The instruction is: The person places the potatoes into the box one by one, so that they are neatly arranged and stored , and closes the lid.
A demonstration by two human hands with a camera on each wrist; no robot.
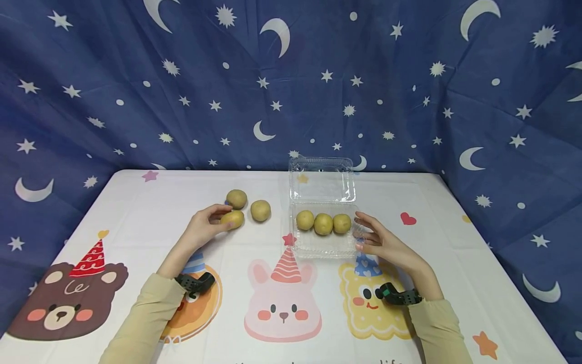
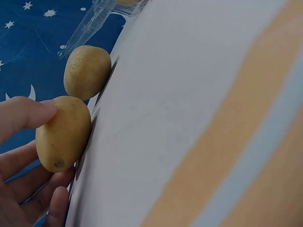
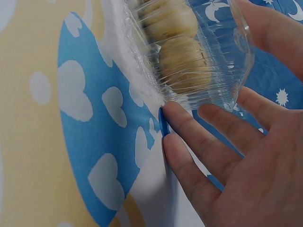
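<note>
My left hand point(image 1: 206, 225) holds a yellow potato point(image 1: 233, 219) between thumb and fingers, low over the table. Two more potatoes lie close by: one just behind the held potato point(image 1: 237, 198) and one to its right point(image 1: 260, 211). In the left wrist view, the thumb presses the held potato point(image 2: 64, 135), and another potato point(image 2: 87, 72) shows beyond it. Farther right, a clear plastic clamshell box point(image 1: 325, 247) stands with its lid raised and three potatoes point(image 1: 323, 224) in a row inside. My right hand point(image 1: 386, 242) rests spread fingers against the box's right side point(image 3: 227, 97).
The white tablecloth point(image 1: 173, 192) carries printed cartoon animals, stars and a heart. Behind the table hangs a blue curtain point(image 1: 309, 50) with moons and stars. The box's open lid point(image 1: 322, 179) stands up toward the curtain. Dark cameras point(image 1: 195, 284) are strapped to both wrists.
</note>
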